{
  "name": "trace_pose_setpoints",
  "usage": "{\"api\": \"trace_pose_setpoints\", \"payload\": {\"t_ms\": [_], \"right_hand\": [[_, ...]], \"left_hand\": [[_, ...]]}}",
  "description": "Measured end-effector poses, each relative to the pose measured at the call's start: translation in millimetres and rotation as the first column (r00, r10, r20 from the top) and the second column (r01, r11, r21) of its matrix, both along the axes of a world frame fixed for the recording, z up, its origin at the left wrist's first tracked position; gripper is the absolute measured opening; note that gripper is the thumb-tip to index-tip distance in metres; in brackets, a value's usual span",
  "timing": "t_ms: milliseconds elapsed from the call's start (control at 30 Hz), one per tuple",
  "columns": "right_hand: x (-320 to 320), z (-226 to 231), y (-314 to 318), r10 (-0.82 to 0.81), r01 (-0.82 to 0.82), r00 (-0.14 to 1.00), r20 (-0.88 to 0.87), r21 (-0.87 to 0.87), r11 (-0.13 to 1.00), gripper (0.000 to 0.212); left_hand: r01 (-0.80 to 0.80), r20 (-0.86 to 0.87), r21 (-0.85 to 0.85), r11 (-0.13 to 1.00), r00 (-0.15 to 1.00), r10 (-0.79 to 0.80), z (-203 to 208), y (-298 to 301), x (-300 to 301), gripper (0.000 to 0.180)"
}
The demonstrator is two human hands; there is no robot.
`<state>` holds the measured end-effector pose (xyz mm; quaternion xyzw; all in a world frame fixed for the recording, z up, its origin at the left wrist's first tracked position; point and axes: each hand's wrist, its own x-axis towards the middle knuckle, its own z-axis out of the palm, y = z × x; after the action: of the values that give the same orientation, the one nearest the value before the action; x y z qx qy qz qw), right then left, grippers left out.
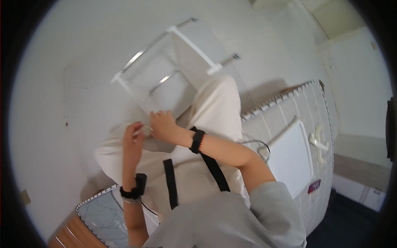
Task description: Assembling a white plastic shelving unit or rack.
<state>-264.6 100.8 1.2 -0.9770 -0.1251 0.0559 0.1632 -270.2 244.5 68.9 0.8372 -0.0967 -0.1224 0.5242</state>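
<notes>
Left hand (132, 144): grip pinched around a small pale piece (139, 131), motion-blurred. Right hand (163, 126): fingers curled, just beside the left; I cannot tell what, if anything, its grip has. White frame (197, 50) with metal rods (140, 56): beyond both hands, tilted. On the mattress (281, 108), right side, I count one white panel (289, 159) and, farther right, white crossed pieces (318, 143).

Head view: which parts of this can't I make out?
All in the head view:
Left hand: blurred, so its grip on the small pale piece is unclear.
Right hand: its back hides the palm and anything in it.
White rack with metal rods: partly hidden by the hands and right knee.
Dark object: cut off by the right rim, kind unclear.
</notes>
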Motion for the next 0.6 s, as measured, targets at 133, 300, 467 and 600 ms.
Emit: {"api": "trace_pose_setpoints", "payload": {"t_ms": [133, 300, 467, 600], "right_hand": [[-11.3, 31.6, 14.6, -0.066, 0.042, 0.99, 0.128, 0.186, 0.982, 0.041], [-38.4, 77.2, 8.9, -0.009, -0.079, 0.933, 0.361, 0.23, 0.97, 0.031], [-52.7, 82.4, -111.4, -0.1, -0.042, 0.884, 0.456, 0.291, 0.956, 0.028], [-86.1, 145.1, -229.3, -0.213, 0.281, 0.815, 0.538, -0.047, 0.959, 0.021]], "left_hand": [[0.036, -0.01, 0.05, 0.998, 0.999, -0.036, -59.1, 23.6, 20.7, 0.025], [0.244, 0.163, 0.294, 0.924, 0.94, -0.3, -84.5, 35.7, 28.9, 0.033], [0.173, -0.204, 0.099, 0.98, 0.967, -0.15, -66.1, -2.4, 26.3, 0.042], [0.247, -0.262, 0.205, 0.947, 0.946, -0.19, -55.2, -15.3, 21.6, 0.048]]}}
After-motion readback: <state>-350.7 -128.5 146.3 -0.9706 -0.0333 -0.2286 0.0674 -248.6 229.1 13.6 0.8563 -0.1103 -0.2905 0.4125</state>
